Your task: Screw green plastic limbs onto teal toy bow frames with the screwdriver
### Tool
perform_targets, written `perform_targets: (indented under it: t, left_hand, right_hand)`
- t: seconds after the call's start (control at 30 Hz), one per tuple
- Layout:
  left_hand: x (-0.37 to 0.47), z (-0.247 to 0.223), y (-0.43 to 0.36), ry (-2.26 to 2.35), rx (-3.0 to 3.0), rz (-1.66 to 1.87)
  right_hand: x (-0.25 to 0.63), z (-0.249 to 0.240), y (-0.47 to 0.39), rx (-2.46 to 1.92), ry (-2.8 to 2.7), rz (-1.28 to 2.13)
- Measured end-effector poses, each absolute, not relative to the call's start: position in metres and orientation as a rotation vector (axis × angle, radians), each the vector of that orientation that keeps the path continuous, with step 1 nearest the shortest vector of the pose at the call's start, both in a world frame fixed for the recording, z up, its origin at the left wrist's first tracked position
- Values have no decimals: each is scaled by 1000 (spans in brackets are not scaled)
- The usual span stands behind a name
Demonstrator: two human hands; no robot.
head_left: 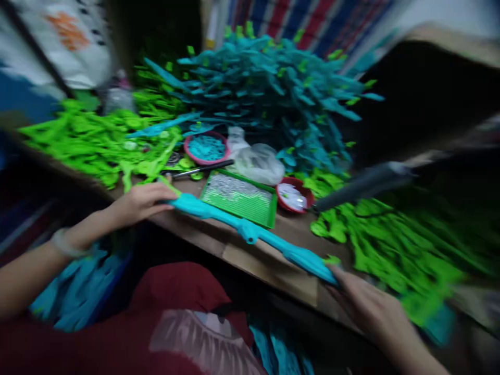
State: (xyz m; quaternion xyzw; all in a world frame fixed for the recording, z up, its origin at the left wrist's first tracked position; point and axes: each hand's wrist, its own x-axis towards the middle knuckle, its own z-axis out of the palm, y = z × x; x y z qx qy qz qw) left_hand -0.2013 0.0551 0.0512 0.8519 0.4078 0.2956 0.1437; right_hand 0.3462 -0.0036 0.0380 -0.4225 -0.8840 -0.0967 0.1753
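A long blue plastic piece (250,232) stretches between both hands, slanting down to the right over the table's front edge. My left hand (148,202) is closed on its left end, where a bit of green shows at the fingertips. Around its right end my right hand (361,297) is closed, blurred by motion. Just behind the piece lies a green tray (250,205) with many small metal parts. A red bowl (294,195) of white pieces stands to the tray's right.
Green pieces (86,138) cover the table's left side, and more green pieces (375,239) lie at the right. Behind rises a pile of blue pieces (269,78). A pink bowl (207,148), a clear plastic bag (260,164) and a dark tool (367,185) are between them.
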Motion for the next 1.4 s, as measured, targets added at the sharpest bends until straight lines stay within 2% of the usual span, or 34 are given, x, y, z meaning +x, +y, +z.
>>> perform_targets:
  t: [0.07, 0.17, 0.27, 0.4, 0.53, 0.67, 0.87, 1.03, 1.23, 1.4]
  left_hand:
    - [-199, 21, 40, 1171, 2550, 982]
    - [-209, -29, 24, 1116, 2643, 929]
    - [-202, -51, 15, 1202, 2758, 956]
    - [-124, -25, 13, 1282, 2739, 1158]
    - [-2, -3, 39, 1162, 2736, 832]
    - [65, -6, 66, 1271, 2715, 367]
    - [63, -14, 65, 1395, 2695, 277]
    - [61, -15, 50, 1566, 2675, 285]
    - [57, -19, 54, 1466, 2630, 427]
    - [57, -17, 54, 1407, 2559, 480]
  right_hand:
    - [334, 34, -15, -1247, -2564, -266]
    - [326, 26, -18, -1393, -2631, -89]
    - [331, 33, 10, -1517, -2593, -43]
    - [335, 50, 109, -1753, -2415, -96]
    - [318, 45, 210, -1751, -2594, 125]
    - [309, 29, 241, -1699, -2777, 367]
    - [320, 29, 230, -1739, -2686, 400]
    - [320, 27, 224, -1852, -2602, 171]
    - [319, 17, 226, -1867, -2554, 5]
    - [325, 6, 230, -1833, -2432, 23]
